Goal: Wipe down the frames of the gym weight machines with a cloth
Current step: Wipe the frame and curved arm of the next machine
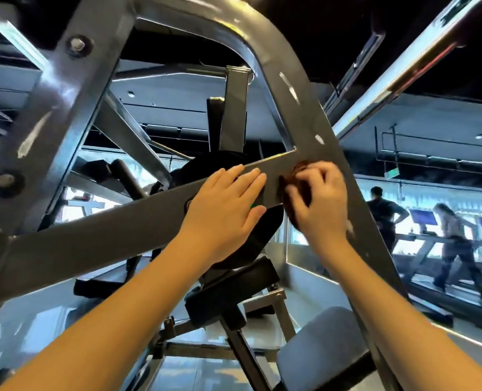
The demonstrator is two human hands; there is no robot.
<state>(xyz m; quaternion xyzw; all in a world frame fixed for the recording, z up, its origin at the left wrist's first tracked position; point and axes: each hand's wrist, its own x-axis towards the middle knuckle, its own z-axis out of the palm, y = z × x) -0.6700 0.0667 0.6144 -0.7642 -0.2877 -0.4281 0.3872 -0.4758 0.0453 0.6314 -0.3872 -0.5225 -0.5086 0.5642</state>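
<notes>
Both hands on the crossbar of the weight machine frame.

Left hand (228, 206) lies flat, fingers spread, on the grey crossbar (98, 230); just beside it, right hand (317, 204) is clenched around a brown cloth (296, 187), pressing it where crossbar meets upright (304, 114).

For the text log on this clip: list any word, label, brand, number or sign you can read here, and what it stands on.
None can be read.
Green hanging sign at right: too small and blurred.
Blue treadmill screens: blurred.
Grey crossbar under the left hand and right hand: no lettering visible.
</notes>
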